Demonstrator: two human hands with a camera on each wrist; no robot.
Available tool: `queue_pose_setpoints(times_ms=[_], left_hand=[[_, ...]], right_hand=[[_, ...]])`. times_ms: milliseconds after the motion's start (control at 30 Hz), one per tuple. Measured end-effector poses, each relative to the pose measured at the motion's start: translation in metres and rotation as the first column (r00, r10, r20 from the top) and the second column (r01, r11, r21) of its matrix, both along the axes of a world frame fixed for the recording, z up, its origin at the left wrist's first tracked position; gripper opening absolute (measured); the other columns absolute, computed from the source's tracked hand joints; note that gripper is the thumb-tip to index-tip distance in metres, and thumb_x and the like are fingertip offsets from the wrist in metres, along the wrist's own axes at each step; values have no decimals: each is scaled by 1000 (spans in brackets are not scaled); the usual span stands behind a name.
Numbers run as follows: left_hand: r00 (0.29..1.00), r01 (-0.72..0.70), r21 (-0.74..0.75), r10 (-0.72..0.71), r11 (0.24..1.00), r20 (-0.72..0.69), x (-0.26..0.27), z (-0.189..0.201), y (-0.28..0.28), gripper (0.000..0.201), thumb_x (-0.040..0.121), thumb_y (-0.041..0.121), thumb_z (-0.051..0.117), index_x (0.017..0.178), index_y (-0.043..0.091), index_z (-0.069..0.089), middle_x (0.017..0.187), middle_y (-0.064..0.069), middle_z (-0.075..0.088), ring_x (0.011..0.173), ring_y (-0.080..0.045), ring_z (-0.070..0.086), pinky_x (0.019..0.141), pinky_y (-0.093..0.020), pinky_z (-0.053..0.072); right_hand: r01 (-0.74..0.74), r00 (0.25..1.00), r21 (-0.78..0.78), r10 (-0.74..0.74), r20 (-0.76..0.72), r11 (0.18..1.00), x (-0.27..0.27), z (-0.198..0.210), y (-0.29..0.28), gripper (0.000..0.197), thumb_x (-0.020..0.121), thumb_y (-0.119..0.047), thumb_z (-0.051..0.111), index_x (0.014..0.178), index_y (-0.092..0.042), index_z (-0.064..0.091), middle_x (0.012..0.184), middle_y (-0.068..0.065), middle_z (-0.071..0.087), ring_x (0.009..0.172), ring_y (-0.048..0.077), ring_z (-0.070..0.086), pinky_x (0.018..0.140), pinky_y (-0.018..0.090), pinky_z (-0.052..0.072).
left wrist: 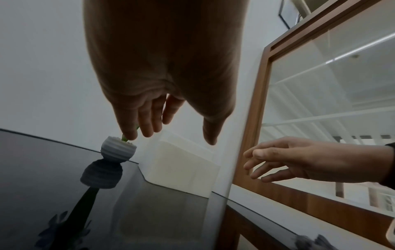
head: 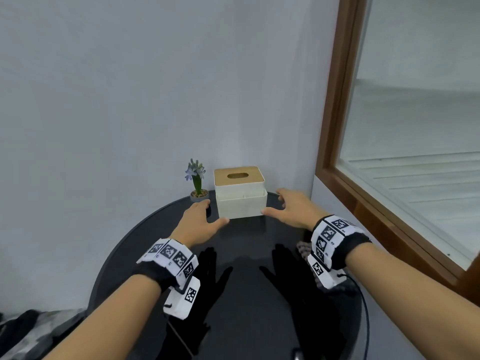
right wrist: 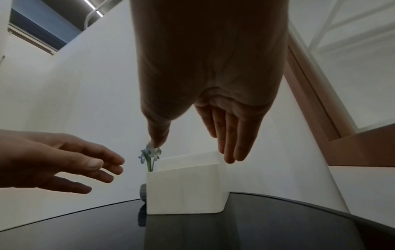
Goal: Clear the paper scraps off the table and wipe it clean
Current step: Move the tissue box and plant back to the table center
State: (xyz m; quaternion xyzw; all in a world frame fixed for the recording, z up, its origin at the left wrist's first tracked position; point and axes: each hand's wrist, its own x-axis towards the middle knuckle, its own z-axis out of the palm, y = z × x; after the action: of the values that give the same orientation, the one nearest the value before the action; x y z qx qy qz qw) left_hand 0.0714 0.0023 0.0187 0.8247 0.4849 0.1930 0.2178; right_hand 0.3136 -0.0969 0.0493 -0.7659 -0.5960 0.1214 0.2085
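A white tissue box (head: pixel 240 203) with a wooden lid stands at the back of the round black table (head: pixel 246 294). My left hand (head: pixel 211 214) hovers at its left side, fingers straight and spread, holding nothing. At the box's right side my right hand (head: pixel 272 203) is likewise open and holds nothing. The wrist views show the left hand (left wrist: pixel 177 135) and the right hand (right wrist: pixel 194 152) close to the box (right wrist: pixel 183 189) and not gripping it. No paper scraps show on the glossy top. A checked cloth (head: pixel 303 249) lies partly hidden under my right wrist.
A small potted flower (head: pixel 198 194) stands just left of the box, close to my left fingertips. The table sits in a corner, with a white wall behind and a wood-framed window (head: pixel 335 126) to the right. Dark fabric lies at the lower left (head: pixel 26 331).
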Motion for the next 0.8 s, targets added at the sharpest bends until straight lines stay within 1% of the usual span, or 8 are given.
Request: queue_pose_setpoints(times_ms=[167,233,300,367,433,533,667,800], left_hand=[[999,-30,-42,31,999,20,23,-10,52,83,78,55,69,142,9,42,147,-8,46,133,-25,45,108,-40,39],[999,-29,-53,30,998,36,30,-14,67,79,77,53,72,139,11,46,143,-6,50,130,-23,48,106,-38,40],[996,-4,-75,11,997,84,37,-17,77,68,77,46,74,133,15,52,133,-1,58,122,-20,54,98,-31,43],[990,20,-81,-9,997,141,43,-18,84,56,78,38,76,126,17,56,122,3,64,110,-15,60,87,-25,44],[983,28,-88,-11,996,185,48,-18,88,51,79,33,77,123,16,58,116,4,65,101,-12,60,81,-21,43],[971,15,-95,9,995,239,53,-21,91,49,78,29,79,121,15,59,113,2,66,100,-13,61,81,-21,43],[966,5,-85,17,996,259,53,-23,92,48,76,28,80,118,15,61,110,2,67,97,-12,61,74,-17,42],[967,11,-94,13,996,256,50,-23,88,48,76,28,81,117,14,61,109,2,67,97,-14,62,75,-20,44]], right_hand=[[39,999,-69,-39,1,997,19,-10,57,79,74,-67,63,129,-13,47,122,6,56,104,23,57,87,36,49],[29,999,-79,-30,-15,996,23,-12,73,65,75,-62,66,117,-15,51,113,4,58,94,20,56,79,31,46],[10,999,-73,-14,-49,997,24,-16,86,46,78,-54,70,105,-21,51,102,-1,58,86,15,54,74,27,42],[-17,996,-60,12,-92,998,25,-19,95,43,78,-47,72,110,-22,56,99,-4,58,84,12,54,74,24,41],[-35,992,-45,29,-123,998,26,-22,102,50,78,-44,74,117,-18,58,102,-5,60,87,12,56,75,22,41],[-37,983,-34,30,-179,999,26,-28,109,52,76,-39,76,119,-17,59,107,-3,62,89,13,57,76,21,43],[-43,980,-9,41,-197,999,27,-30,110,48,75,-33,79,116,-15,62,107,-1,65,88,11,56,67,16,41],[-37,980,0,37,-194,999,28,-30,103,49,72,-31,81,114,-13,64,111,4,68,91,14,57,79,23,43]])
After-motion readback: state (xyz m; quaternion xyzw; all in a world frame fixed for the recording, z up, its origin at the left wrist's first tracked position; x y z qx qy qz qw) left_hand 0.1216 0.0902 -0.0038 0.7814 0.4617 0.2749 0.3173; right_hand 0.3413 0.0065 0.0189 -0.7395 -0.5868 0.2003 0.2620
